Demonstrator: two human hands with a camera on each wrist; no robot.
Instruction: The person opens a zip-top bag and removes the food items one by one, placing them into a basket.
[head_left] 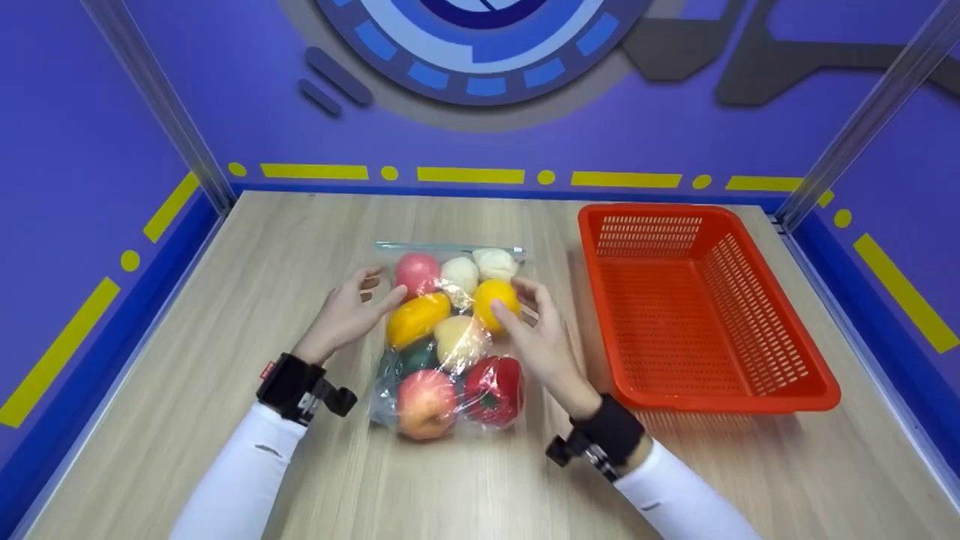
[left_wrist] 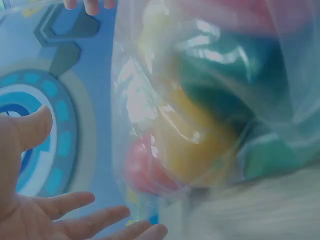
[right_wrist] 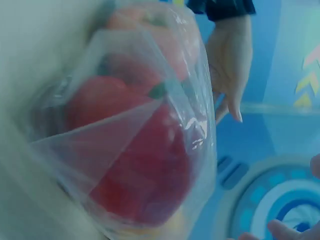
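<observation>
A clear zip bag [head_left: 386,405] lies on the table, packed with several pieces of toy-like fruit and vegetables. Inside are a peach-coloured apple [head_left: 426,405], a red bell pepper [head_left: 493,391], a yellow mango-like fruit [head_left: 418,319], an orange-yellow round fruit [head_left: 496,301] and a pink round fruit [head_left: 417,273]. My left hand [head_left: 349,311] is at the bag's left side, its thumb by the pink fruit and its fingers spread. At the right side, my right hand [head_left: 544,334] has its thumb over the orange-yellow fruit, fingers loosely bent; contact is unclear. Both wrist views show the bag close up.
To the right of the bag stands a red plastic basket [head_left: 607,330] with slotted walls and nothing in it. Blue-purple panels [head_left: 480,142] enclose the table [head_left: 300,247] at the back and on both sides.
</observation>
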